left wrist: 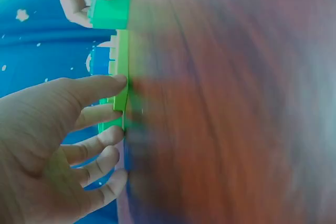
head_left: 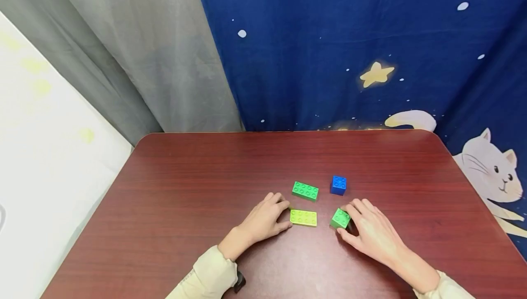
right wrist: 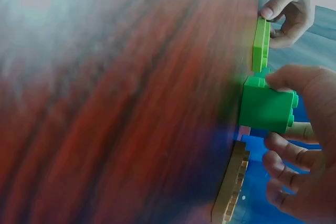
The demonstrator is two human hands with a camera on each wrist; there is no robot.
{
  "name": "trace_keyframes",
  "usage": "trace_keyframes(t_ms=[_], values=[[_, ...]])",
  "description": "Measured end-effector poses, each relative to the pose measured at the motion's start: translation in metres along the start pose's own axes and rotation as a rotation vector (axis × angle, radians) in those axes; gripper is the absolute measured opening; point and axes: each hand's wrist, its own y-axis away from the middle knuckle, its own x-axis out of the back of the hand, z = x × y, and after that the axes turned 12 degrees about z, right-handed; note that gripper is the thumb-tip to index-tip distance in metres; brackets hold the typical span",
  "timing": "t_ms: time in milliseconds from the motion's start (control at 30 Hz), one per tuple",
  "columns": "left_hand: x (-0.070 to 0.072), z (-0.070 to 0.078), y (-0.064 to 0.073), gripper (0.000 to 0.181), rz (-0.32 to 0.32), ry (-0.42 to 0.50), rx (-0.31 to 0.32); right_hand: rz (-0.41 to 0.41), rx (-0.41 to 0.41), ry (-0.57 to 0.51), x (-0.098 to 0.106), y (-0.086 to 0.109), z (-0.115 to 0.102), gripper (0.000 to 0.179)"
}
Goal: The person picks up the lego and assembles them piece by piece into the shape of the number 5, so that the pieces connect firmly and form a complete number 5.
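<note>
Pinching a boxy, studded green brick (head_left: 340,219)

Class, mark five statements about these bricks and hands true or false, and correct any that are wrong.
1. The right hand grips the small green brick. True.
2. The left hand touches the lime brick. True.
3. The blue brick is stacked on the long green brick. False: the blue brick and the long green brick lie apart on the table.
4. The lime brick has six studs. False: it has eight.
5. The blue brick is nearer the table's far edge than the lime brick. True.
</note>
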Motion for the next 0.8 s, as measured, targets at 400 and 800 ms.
trace_keyframes(t_ms=[400,800], values=[[-0.004,0.002,0.002,0.029,0.013,0.134,0.080,0.030,-0.042,-0.029,-0.003,0.002,-0.003,0.037],[-0.013,0.002,0.005,0.030,0.048,0.145,0.094,-0.047,-0.152,-0.068,-0.002,-0.005,-0.012,0.040]])
